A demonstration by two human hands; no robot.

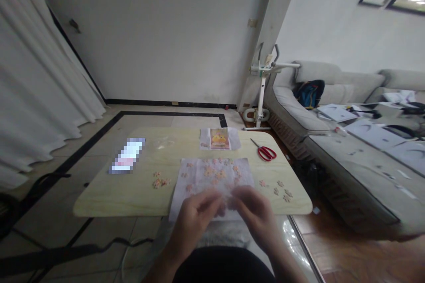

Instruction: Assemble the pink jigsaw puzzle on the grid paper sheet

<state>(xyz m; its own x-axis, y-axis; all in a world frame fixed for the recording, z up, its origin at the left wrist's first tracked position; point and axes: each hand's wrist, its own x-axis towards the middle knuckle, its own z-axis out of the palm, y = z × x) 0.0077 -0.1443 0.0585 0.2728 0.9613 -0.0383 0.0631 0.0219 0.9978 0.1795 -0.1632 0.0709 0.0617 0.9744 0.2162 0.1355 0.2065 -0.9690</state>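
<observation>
My left hand and my right hand are close together above the near part of a pale sheet. Both have their fingers pinched, with the tips almost meeting. Motion blur hides whatever is between them. Small jigsaw puzzle pieces in pink and orange lie scattered over the sheet, several just beyond my fingertips. Behind it, a small picture with yellow figures rests on another pale sheet. More jigsaw pieces lie in a cluster to the left and a loose group to the right.
Red-handled scissors lie at the table's back right. A phone with a blurred screen and a clear plastic wrapper are on the left of the wooden table. A grey sofa stands at right.
</observation>
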